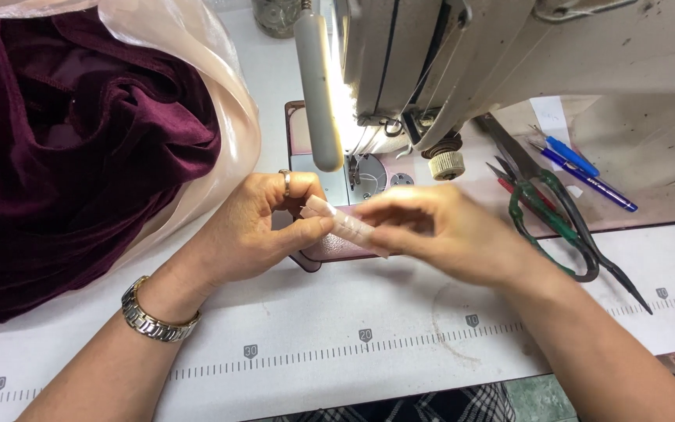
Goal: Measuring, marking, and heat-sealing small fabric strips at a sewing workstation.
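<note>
My left hand (pixel 255 230), with a ring and a metal wristwatch, pinches one end of a small folded strip of pale peach fabric (pixel 343 223). My right hand (pixel 447 234) grips the other end of the same strip, and its fingers are blurred. Both hands hover just in front of the needle plate (pixel 369 173) of a cream sewing machine (pixel 494 55). The strip slants down from left to right between my fingertips.
A heap of dark maroon velvet (pixel 64 156) with sheer peach fabric (pixel 220 101) over it fills the left. Green-handled scissors (pixel 548 211), blue pens (pixel 580 168) and a red tool lie at the right. A white table (pixel 369 312) carries a printed ruler scale along its front.
</note>
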